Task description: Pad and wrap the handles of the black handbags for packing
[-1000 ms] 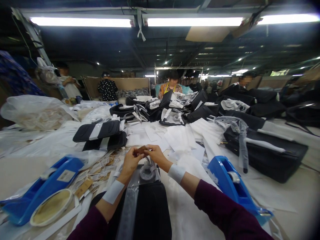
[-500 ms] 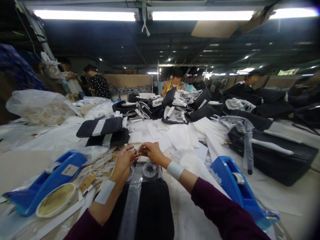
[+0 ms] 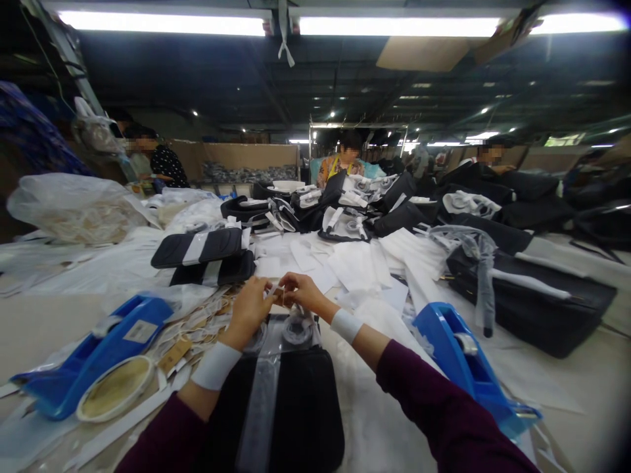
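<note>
My left hand [image 3: 250,309] and my right hand [image 3: 303,293] meet above the far end of a black bag [image 3: 305,401]. Between their fingertips is a small brown tag [image 3: 282,297] with a thin white string. Both hands have pinched fingers, and a pale band circles each wrist. Clear plastic film [image 3: 263,394] runs lengthwise over the bag. A wrapped, coiled strap [image 3: 296,330] lies at its far end, just under my right hand.
Blue tape dispensers stand left [image 3: 106,355] and right [image 3: 458,361]. Near the left one are a round tin [image 3: 116,389] and loose stringed tags [image 3: 202,322]. Black bags [image 3: 204,248] and white paper [image 3: 355,266] lie beyond. People work across the table.
My left hand has turned, its back now more toward me, and its fingers have closed in. The brown tag now shows between my hands. A person at the back left has leaned left.
</note>
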A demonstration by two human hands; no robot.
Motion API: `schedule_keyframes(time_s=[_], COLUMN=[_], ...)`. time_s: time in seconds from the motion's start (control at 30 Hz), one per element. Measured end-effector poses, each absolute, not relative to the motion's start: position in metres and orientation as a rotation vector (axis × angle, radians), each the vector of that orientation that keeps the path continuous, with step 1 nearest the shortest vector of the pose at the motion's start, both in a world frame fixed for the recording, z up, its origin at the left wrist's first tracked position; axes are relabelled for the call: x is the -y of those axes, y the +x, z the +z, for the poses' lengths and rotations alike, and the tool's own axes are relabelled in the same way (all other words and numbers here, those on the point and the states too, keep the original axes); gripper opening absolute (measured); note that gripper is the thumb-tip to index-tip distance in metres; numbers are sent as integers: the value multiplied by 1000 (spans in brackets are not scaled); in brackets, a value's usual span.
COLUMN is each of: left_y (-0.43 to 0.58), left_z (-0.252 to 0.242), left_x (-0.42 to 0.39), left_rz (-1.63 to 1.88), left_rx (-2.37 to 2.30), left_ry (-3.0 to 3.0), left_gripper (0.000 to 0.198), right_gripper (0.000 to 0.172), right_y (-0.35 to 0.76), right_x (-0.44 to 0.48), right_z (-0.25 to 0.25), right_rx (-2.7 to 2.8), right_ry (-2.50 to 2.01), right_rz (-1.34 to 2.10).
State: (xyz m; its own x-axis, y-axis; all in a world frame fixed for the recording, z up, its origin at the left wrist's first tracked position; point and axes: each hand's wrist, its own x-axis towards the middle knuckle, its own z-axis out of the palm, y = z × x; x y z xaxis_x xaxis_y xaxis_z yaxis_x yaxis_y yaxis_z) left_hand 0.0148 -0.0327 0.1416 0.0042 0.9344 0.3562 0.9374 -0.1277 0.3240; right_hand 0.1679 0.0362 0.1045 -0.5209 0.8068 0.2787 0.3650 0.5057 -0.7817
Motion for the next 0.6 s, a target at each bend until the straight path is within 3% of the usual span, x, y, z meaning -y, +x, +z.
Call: schedule_keyframes(time_s=[0.07,0.23,0.37,0.47,0.6], left_y=[4,-3,7,13,18], left_z=[142,155,158,143,115], left_x=[30,34,22,3,-16], left_rz=[-634,-580,-934,-1133,-1048], left_rx=[2074,1790,1674,1804,1729], left_ry=[-2320,-2534,-2715,-2710,-2883], left_gripper=[7,29,22,25,20], right_gripper=[30,44,8,14,20], right_y=[175,188,190,195,206], right_x=[-34,-26,-21,-19,-18], right_z=[107,120,112,98,89], right_rx=[2096,2142,2047,1910,1775], right_ry=[-953,-904,-1074,-1133,-1103], right_rz=[896,873,897,909,939])
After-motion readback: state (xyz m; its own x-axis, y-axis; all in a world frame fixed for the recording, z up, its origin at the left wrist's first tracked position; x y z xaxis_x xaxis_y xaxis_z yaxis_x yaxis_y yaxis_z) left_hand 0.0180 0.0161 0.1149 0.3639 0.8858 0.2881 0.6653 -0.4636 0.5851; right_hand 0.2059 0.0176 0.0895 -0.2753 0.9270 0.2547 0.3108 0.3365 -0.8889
